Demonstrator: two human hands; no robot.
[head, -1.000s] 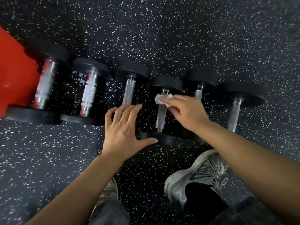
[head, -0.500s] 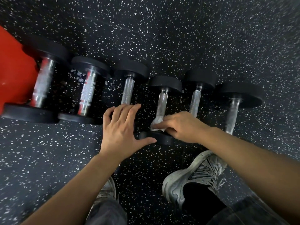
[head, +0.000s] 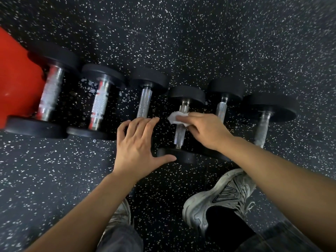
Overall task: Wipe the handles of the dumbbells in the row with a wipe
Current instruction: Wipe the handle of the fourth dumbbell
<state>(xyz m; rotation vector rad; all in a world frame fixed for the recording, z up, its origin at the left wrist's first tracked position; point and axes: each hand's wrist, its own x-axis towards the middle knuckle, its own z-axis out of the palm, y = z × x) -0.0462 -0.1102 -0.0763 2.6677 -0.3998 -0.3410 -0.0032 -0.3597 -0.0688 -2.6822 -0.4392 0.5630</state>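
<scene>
Nearest the camera there's a pair of grey sneakers (head: 218, 199) on the speckled black rubber floor (head: 45, 170), the right one with a big N logo on its side, that's the only marking I can make out. Past those, the left hand (head: 138, 146) is spread flat and open, holding nothing, over the near end of the third dumbbell (head: 145, 100). The right hand (head: 205, 130) is closed around a small white wipe (head: 177, 118), pressing it on the upper part of the knurled handle of the fourth dumbbell (head: 181, 124). Six dumbbells in the row, side by side, each with its long axis running near to far, black plates at both ends. The two on the left are the chunkiest. A red thing (head: 16, 79) sits at the far left, just beside the first dumbbell (head: 49, 95).
</scene>
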